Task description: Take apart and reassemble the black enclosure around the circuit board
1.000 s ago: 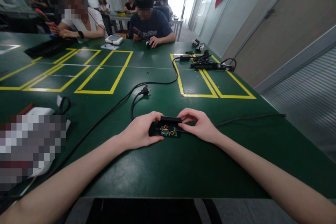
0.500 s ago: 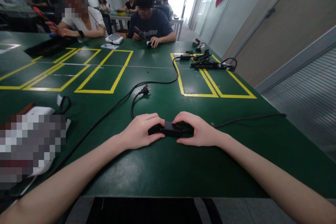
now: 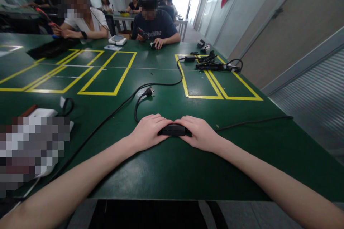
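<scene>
A black power adapter (image 3: 174, 131) is held low over the front of the green table, one narrow side facing me. My left hand (image 3: 150, 131) grips its left end, thumb near me and fingers behind. My right hand (image 3: 201, 133) is closed around the right end in the same way. Beyond my left hand a short black cord curves up to a power plug (image 3: 148, 92) lying on the table. To the right of my right hand, a thin black cable (image 3: 255, 121) runs across the tabletop. Both hands hide the adapter's ends.
A long black cable (image 3: 107, 118) crosses the table on the left. Black adapters and cables (image 3: 215, 65) lie in a pile at the back right. Yellow tape outlines (image 3: 116, 89) mark the tabletop. A blurred-out item (image 3: 34, 146) sits at left. Two people sit across the table.
My hands have drawn closer together on the adapter, fingertips now nearly meeting behind it. The adapter has turned, so its narrow side shows more than its top.
</scene>
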The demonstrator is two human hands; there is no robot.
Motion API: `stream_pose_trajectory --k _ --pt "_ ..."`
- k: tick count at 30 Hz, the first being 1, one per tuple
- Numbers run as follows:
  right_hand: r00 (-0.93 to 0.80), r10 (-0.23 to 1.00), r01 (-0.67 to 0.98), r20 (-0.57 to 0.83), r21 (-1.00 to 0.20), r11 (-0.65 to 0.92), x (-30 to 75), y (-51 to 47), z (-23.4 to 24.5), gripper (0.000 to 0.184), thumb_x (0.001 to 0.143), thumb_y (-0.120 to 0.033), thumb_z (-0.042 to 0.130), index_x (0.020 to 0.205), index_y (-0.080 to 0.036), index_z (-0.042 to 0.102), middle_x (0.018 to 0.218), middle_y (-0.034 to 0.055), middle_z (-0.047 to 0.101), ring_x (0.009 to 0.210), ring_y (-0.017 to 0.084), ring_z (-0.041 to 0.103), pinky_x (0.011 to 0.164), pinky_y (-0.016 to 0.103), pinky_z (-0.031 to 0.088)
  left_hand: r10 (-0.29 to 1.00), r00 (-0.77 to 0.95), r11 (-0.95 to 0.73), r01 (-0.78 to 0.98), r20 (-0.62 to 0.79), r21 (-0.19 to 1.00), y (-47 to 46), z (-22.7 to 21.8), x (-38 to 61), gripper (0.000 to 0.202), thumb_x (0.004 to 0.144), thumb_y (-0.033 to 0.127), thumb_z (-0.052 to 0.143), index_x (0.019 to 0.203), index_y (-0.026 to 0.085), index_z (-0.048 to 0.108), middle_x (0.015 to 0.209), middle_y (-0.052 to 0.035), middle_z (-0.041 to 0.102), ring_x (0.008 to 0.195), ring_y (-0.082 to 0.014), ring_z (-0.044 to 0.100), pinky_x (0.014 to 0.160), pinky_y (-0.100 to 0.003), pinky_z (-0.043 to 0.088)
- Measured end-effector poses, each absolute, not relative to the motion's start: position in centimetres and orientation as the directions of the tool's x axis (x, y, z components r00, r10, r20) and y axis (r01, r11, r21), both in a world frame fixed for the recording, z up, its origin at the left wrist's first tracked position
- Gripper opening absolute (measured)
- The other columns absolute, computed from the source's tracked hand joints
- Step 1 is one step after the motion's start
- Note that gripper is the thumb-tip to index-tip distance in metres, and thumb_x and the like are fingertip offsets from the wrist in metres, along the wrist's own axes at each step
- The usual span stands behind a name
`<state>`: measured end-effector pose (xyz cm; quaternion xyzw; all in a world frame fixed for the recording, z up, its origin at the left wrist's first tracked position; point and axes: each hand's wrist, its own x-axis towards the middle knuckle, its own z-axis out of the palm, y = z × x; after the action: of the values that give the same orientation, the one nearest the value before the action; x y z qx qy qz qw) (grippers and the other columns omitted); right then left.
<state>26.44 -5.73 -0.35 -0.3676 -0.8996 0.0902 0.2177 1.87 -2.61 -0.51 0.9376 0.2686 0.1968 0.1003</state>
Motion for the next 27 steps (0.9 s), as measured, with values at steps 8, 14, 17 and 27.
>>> stream_pose_trajectory --k 8,14,17,27 --pt "-0.654 0.693 0.603 0.304 -0.344 0.720 26.6 -5.8 -0.2 0.023 0.101 -0.029 0.059 0.119 -0.017 0.067 0.103 0.0120 0.075 0.091 0.025 0.072 0.081 0.037 0.058 0.521 0.791 -0.853 0.461 0.322 0.246 -2.8 -0.3 1.7 0.026 0.101 0.038 0.063 0.117 0.017 0.067 0.101 -0.0066 0.079 0.090 -0.0231 0.073 0.076 -0.034 0.049" --pt "-0.658 0.696 0.597 0.289 -0.363 0.715 26.5 -6.1 0.2 0.022 0.099 -0.029 0.061 0.116 -0.018 0.069 0.102 0.0109 0.076 0.090 0.024 0.072 0.081 0.036 0.056 0.480 0.809 -0.877 0.431 0.339 0.215 -3.0 0.2 1.6 0.031 0.103 0.046 0.057 0.102 0.018 0.070 0.086 -0.0057 0.076 0.079 -0.0212 0.071 0.072 -0.033 0.045" --pt "-0.667 0.685 0.592 0.292 -0.350 0.726 26.4 -6.3 0.5 0.023 0.098 -0.032 0.063 0.115 -0.018 0.069 0.099 0.0105 0.076 0.087 0.024 0.071 0.079 0.036 0.054 0.484 0.807 -0.874 0.431 0.337 0.224 -3.1 0.2 1.6 0.033 0.104 0.047 0.055 0.102 0.018 0.070 0.085 -0.0054 0.076 0.077 -0.0203 0.071 0.072 -0.033 0.046" --pt "-0.693 0.655 0.598 0.301 -0.266 0.756 26.7 -6.7 1.0 0.029 0.103 -0.042 0.058 0.109 -0.016 0.070 0.089 0.0091 0.075 0.079 0.022 0.069 0.072 0.034 0.043 0.422 0.822 -0.905 0.358 0.381 0.230 -3.0 0.2 1.2 0.044 0.108 0.054 0.047 0.122 0.017 0.067 0.103 -0.0103 0.078 0.091 -0.0218 0.075 0.081 -0.032 0.056"
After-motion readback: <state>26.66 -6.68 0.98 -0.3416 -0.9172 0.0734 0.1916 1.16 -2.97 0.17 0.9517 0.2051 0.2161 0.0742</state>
